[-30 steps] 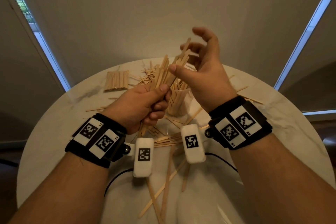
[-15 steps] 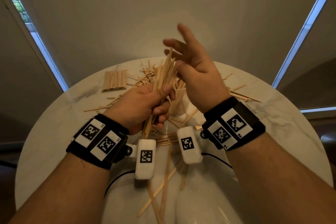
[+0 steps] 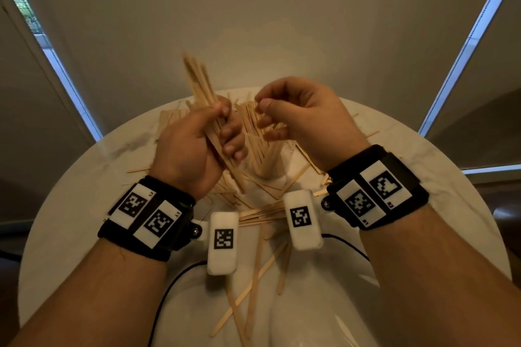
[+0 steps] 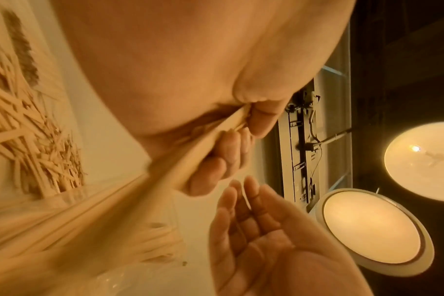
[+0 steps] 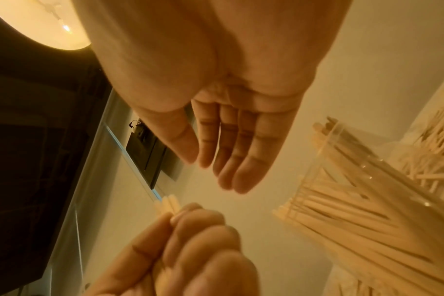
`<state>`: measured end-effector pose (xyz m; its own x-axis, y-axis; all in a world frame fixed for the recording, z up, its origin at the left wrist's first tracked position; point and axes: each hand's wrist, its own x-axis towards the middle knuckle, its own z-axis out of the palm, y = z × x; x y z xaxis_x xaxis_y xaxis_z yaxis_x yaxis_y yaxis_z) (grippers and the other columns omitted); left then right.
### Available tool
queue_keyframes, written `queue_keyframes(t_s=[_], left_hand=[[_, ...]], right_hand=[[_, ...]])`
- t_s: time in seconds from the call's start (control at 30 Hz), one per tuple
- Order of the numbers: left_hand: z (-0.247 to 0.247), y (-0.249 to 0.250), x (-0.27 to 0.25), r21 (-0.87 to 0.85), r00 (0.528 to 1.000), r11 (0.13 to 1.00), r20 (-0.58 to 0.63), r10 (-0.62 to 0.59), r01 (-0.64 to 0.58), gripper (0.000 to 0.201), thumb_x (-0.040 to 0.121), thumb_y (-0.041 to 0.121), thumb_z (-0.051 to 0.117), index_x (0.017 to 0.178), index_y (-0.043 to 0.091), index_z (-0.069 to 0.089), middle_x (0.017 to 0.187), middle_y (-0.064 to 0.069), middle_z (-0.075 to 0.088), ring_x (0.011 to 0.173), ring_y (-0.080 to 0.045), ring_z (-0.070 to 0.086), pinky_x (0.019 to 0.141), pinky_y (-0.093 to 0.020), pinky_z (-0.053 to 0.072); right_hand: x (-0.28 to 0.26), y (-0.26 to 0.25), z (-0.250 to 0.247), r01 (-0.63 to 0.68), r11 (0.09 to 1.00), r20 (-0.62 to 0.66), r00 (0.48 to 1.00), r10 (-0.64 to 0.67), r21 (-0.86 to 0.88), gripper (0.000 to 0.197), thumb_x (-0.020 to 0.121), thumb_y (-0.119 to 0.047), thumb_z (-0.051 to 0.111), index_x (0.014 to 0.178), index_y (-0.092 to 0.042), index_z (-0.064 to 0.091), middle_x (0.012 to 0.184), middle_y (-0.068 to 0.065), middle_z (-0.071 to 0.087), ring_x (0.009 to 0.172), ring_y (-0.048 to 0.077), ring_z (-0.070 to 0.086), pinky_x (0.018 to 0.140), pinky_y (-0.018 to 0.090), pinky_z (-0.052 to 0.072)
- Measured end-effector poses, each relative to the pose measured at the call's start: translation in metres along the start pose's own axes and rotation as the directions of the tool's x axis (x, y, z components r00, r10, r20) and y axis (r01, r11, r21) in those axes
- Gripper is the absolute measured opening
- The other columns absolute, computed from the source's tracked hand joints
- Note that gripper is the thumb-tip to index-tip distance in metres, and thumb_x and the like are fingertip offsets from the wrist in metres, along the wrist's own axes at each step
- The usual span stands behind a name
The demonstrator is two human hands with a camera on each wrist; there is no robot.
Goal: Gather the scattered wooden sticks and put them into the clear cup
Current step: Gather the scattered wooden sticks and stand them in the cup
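Observation:
My left hand (image 3: 194,146) grips a thick bundle of wooden sticks (image 3: 197,79) above the table; the bundle leans up and to the left. In the left wrist view the fingers (image 4: 210,166) are curled round the bundle (image 4: 145,190). My right hand (image 3: 304,115) hovers just right of it, over the clear cup (image 3: 267,160), which stands crammed with sticks. The right wrist view shows this hand (image 5: 228,140) with relaxed fingers and an empty palm, beside the cup (image 5: 368,200). Loose sticks (image 3: 253,276) lie on the table near me.
The round white table (image 3: 84,191) carries a neat stack of flat sticks (image 3: 172,115) at the back left and a scattered pile (image 3: 259,205) around the cup's foot. White tagged camera pods hang under both wrists. Walls and window strips stand behind.
My right hand has left the tips of the bundle and dropped to the right, over the cup. The left hand has swung the bundle to lean leftward.

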<state>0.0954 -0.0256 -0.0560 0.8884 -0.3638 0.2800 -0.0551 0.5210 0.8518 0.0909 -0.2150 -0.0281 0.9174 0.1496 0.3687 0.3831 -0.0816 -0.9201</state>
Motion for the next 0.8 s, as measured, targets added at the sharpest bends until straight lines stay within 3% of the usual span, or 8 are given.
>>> queue_keyframes(t_s=[0.13,0.23,0.3,0.4,0.5,0.57,0.67,0.8], left_hand=[[0.003,-0.004,0.001,0.008,0.965,0.973,-0.126,0.229,-0.230,0.027,0.110,0.024,0.031,0.093,0.016,0.051,0.089,-0.012,0.065,0.087,-0.029,0.064,0.087,-0.044,0.051],[0.006,-0.004,-0.001,0.114,0.941,0.953,-0.164,0.296,-0.280,0.028,0.112,0.029,0.028,0.100,0.020,0.052,0.123,-0.012,0.072,0.116,-0.029,0.066,0.106,-0.054,0.044],[0.011,-0.006,-0.002,0.157,0.941,0.946,-0.145,0.306,-0.284,0.039,0.112,0.031,0.027,0.101,0.027,0.063,0.134,-0.010,0.069,0.125,-0.028,0.062,0.113,-0.061,0.041],[0.016,-0.009,-0.005,0.250,0.957,0.934,-0.077,0.281,-0.254,0.056,0.114,0.029,0.025,0.099,0.037,0.079,0.138,-0.006,0.067,0.133,-0.024,0.058,0.111,-0.050,0.046],[0.012,-0.010,-0.004,0.350,0.980,0.924,-0.062,0.188,-0.155,0.046,0.113,0.031,0.030,0.128,0.017,0.071,0.135,-0.006,0.069,0.135,-0.019,0.057,0.111,-0.041,0.046],[0.009,-0.009,-0.003,0.365,0.988,0.923,-0.045,0.146,-0.120,0.044,0.112,0.033,0.034,0.131,0.018,0.071,0.133,-0.007,0.070,0.135,-0.020,0.057,0.112,-0.042,0.047],[0.008,-0.006,-0.003,0.336,0.986,0.928,0.004,0.167,-0.159,0.037,0.109,0.023,0.041,0.109,0.030,0.078,0.132,-0.007,0.070,0.133,-0.026,0.059,0.109,-0.048,0.049],[0.004,-0.001,0.001,0.177,0.973,0.963,-0.075,0.219,-0.203,0.021,0.102,0.005,0.050,0.122,0.012,0.053,0.131,-0.015,0.068,0.120,-0.033,0.067,0.092,-0.043,0.057]], right_hand=[[-0.005,0.000,0.001,-0.118,0.970,0.185,0.970,0.158,-0.212,0.015,0.092,-0.030,0.077,0.100,-0.018,0.074,0.092,0.000,0.077,0.084,0.015,0.076,0.072,0.035,0.064],[-0.007,0.000,0.004,-0.151,0.930,0.349,0.897,0.271,-0.335,0.035,0.086,-0.046,0.079,0.115,-0.029,0.067,0.101,-0.006,0.077,0.090,0.012,0.076,0.075,0.036,0.065],[-0.010,0.002,0.009,-0.167,0.929,0.451,0.837,0.310,-0.329,0.035,0.091,-0.042,0.075,0.121,-0.030,0.062,0.098,-0.003,0.076,0.083,0.015,0.076,0.069,0.035,0.063],[-0.012,0.008,0.015,-0.166,0.961,0.490,0.833,0.256,-0.220,0.012,0.102,-0.029,0.062,0.113,-0.026,0.059,0.081,0.001,0.064,0.056,0.013,0.057,0.050,0.030,0.047],[-0.011,0.012,0.015,-0.227,0.973,0.486,0.846,0.217,-0.039,0.011,0.105,-0.030,0.055,0.108,-0.020,0.059,0.080,0.004,0.051,0.052,0.010,0.038,0.046,0.025,0.030],[-0.009,0.014,0.015,-0.227,0.974,0.482,0.853,0.201,-0.004,0.021,0.106,-0.036,0.052,0.108,-0.016,0.058,0.079,0.003,0.049,0.053,0.011,0.034,0.046,0.025,0.026],[-0.008,0.016,0.013,-0.235,0.972,0.494,0.844,0.207,-0.006,0.029,0.108,-0.038,0.047,0.109,-0.012,0.058,0.075,0.000,0.050,0.052,0.010,0.033,0.047,0.027,0.023],[-0.008,0.019,0.008,-0.311,0.950,0.531,0.806,0.262,0.004,0.024,0.105,-0.039,0.048,0.105,-0.016,0.055,0.075,0.000,0.055,0.051,0.009,0.035,0.045,0.025,0.024]])
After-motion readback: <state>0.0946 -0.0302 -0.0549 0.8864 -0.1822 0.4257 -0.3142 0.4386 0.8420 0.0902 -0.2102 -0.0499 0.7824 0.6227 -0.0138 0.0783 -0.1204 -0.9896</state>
